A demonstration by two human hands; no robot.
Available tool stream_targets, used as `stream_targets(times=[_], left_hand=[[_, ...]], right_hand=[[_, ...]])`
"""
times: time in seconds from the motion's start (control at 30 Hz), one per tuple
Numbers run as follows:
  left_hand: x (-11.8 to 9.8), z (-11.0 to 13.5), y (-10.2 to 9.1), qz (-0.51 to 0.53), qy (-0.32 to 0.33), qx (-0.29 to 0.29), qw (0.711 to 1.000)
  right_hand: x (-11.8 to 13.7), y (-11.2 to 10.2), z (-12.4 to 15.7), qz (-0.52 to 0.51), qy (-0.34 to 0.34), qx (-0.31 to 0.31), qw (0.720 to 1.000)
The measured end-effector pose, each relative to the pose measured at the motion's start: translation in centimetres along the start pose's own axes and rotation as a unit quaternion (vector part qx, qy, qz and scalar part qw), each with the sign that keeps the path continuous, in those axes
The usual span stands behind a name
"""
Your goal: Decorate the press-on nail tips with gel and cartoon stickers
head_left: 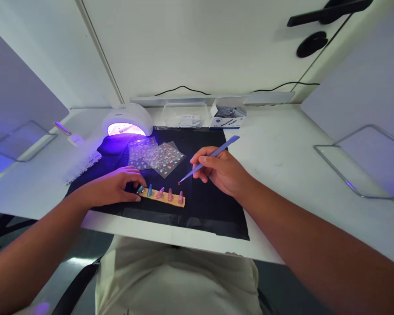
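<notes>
My left hand [122,186] grips the left end of a narrow tan display strip [174,200], thumb below and fingers above. Several false nails stand along it: blue-green ones [149,190] on the left, glossy pink ones [170,195] to the right. Pinched like a pen in my right hand [216,168] are slim pale-purple tweezers [228,143], their fine tip pointing down and left. A tiny red piece [179,183] shows at that tip, just above the pink nails and apart from them. Clear sticker sheets [167,159] overlap behind the strip.
A black mat [206,210] covers part of the white table [276,153]. Behind it stand a lit nail lamp [128,118], a clear plastic tray [185,109] and an alcohol pads box [228,118]. A small brush-like item [74,138] lies left; wire frames [357,192] flank the table.
</notes>
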State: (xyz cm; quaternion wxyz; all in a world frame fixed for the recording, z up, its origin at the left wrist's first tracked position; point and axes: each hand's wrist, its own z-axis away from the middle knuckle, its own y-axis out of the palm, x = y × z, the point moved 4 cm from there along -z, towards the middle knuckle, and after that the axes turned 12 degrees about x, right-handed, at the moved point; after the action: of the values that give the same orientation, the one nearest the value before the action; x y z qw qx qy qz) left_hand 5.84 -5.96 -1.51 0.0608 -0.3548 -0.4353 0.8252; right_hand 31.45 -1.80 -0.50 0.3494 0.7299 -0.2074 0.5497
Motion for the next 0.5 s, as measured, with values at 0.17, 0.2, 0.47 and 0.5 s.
stream_targets(times=[0.17,0.2,0.47,0.5], left_hand=[[-0.6,-0.8,-0.5,-0.011,0.026,0.007,1.0],[-0.7,-1.0,-0.7,-0.014,0.033,0.011,0.999],[-0.9,-3.8,-2.4,-0.025,0.08,0.061,0.995],[-0.8,-4.2,-2.5,-0.025,0.084,0.066,0.994]], right_hand=[[0.0,0.1,0.0,0.002,0.002,0.004,1.0],[0.0,0.1,0.0,0.002,0.003,0.005,1.0],[-0.1,0.3,0.3,0.004,0.021,0.008,1.0],[-0.2,0.3,0.3,0.004,0.023,0.007,1.0]])
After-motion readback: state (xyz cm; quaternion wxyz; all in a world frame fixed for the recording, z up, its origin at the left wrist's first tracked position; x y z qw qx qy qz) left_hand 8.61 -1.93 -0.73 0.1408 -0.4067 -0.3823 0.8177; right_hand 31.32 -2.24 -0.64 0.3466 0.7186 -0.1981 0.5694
